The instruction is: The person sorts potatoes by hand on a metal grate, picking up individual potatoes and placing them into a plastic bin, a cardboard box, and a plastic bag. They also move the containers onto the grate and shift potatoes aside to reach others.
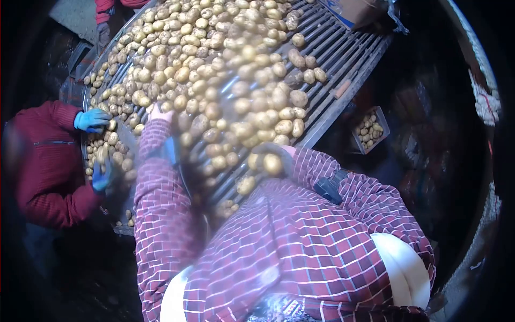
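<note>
Many pale yellow potatoes [182, 74] lie on a sloping rack of metal bars [340, 51]. My left hand [160, 114] reaches into the heap on the left, fingers stretched among the potatoes and slightly blurred. Close to my body, my right hand [284, 152] curls around a pair of larger-looking potatoes [272, 164]; its fingers are partly hidden. Another potato [245, 185] rests on the bars just below them. Both my arms wear checked sleeves, with a dark band [330, 186] around the right one.
At left, a co-worker in a dark red jacket [51, 155] has blue-gloved hands [93, 119] in the potatoes. Another person's gloved hand [103, 33] shows at top left. A tub of potatoes [370, 131] stands right of the rack; a cardboard box [357, 12] sits at its upper end.
</note>
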{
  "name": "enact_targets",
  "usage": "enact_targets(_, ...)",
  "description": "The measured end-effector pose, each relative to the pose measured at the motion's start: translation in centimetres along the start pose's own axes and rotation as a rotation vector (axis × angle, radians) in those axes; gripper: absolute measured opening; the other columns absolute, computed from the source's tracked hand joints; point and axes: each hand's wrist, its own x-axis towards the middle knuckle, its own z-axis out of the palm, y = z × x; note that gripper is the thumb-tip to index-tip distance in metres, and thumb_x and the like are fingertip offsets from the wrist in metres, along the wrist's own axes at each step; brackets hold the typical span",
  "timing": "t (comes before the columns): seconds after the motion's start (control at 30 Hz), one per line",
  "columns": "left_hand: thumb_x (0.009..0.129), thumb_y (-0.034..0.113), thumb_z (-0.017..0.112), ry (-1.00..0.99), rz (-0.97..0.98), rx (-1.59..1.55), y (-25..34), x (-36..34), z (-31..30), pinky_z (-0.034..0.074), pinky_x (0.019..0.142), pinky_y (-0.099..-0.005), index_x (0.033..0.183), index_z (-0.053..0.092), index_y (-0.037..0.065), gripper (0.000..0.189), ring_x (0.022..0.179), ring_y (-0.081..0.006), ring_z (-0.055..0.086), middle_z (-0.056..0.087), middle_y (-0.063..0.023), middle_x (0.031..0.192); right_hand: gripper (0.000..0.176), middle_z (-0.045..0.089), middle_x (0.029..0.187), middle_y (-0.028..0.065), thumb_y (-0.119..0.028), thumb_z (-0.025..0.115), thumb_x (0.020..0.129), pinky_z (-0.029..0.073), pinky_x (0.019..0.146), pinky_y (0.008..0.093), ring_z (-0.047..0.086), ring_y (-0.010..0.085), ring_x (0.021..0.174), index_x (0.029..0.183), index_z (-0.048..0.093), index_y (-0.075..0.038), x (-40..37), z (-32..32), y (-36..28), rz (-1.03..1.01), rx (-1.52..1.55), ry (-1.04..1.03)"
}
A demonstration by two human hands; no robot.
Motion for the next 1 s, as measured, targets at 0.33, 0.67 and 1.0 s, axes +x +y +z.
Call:
enact_targets(0.33,0.079,0.011,0.070,-0.385,0.508,-0.840,13.5,-24.6,7.8,0.045,0.095,-0.0325,0.140,0.041,0.003,0.067,0.111,-0.0219,0.056,0.057,-0.0144,0.124,0.045,0.057,0.118,0.0151,-0.010,0.067,0.083,0.053,0.091,0.0328,0.061,0.0247,0.102,0.124,0.049,0.000,8.3,-9.2,8.5,-0.467,0.617,-0.022)
enact_targets(0.67,0.086,0.010,0.067,-0.476,0.449,-0.564,15.0,-20.0,9.2,0.043,0.100,-0.0340,0.134,0.047,-0.001,0.053,0.120,-0.0234,0.051,0.052,-0.0151,0.130,0.067,0.049,0.131,0.0177,-0.033,0.062,0.082,0.056,0.071,0.0520,0.057,0.0378,0.108,0.139,0.037,-0.009,-7.2,-33.0,13.8,-0.972,0.327,-0.287)
enact_targets(1.0,0.079,0.035,0.069,-0.155,0.829,0.437,18.1,-13.1,12.8,0.030,0.110,-0.0506,0.136,0.047,0.022,0.063,0.131,-0.0362,0.039,0.038,-0.0141,0.146,0.050,0.051,0.132,0.0055,-0.047,0.047,0.091,0.044,0.094,0.0515,0.050,0.0302,0.122,0.135,0.046,-0.021,-22.2,-30.6,31.1,-0.221,0.933,1.234)
